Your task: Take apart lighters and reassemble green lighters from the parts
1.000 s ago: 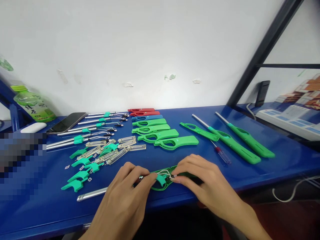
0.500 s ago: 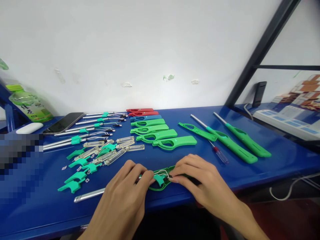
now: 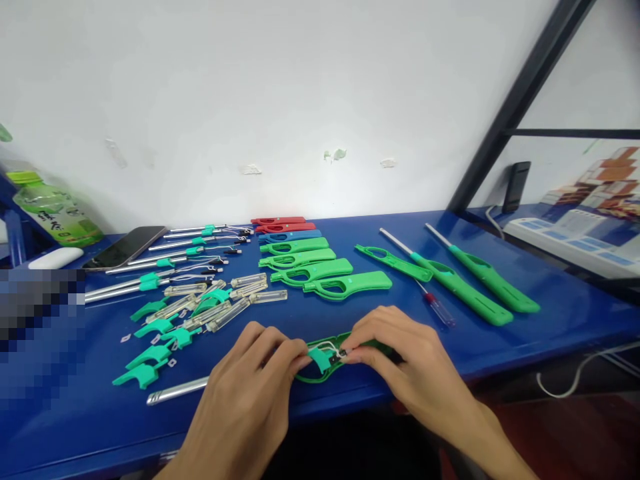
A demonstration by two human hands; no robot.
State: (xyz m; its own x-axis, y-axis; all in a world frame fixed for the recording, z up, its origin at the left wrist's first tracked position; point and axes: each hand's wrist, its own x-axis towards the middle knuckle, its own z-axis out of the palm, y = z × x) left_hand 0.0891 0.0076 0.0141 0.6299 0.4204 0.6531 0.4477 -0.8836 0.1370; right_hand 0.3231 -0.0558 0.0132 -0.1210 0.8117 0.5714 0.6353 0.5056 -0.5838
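A green half shell of a stick lighter (image 3: pixel 314 379) lies open side up at the table's front. Its metal tube (image 3: pixel 177 391) points left, partly behind my left hand (image 3: pixel 253 383). With thumb and fingers closed, that hand grips the lighter at its tube end, beside a turquoise trigger (image 3: pixel 319 360). White wires curve over the trigger inside the shell. My right hand (image 3: pixel 405 353) pinches a small black igniter part (image 3: pixel 343 353) at the wires' end, between thumb and forefinger. Its fingers cover much of the shell's handle.
Behind my hands lie several green, blue and red shell halves (image 3: pixel 350 285). Tubes with wires (image 3: pixel 150 281), clear fuel tanks (image 3: pixel 227 315) and loose turquoise triggers (image 3: pixel 145 375) spread left. Assembled lighters (image 3: pixel 495 280), a screwdriver (image 3: pixel 439 310) and another green half shell (image 3: pixel 395 263) lie right.
My right fingertips have shifted slightly on the black part, showing more of it. The trigger sits a little more in view. Both hands stay at the shell.
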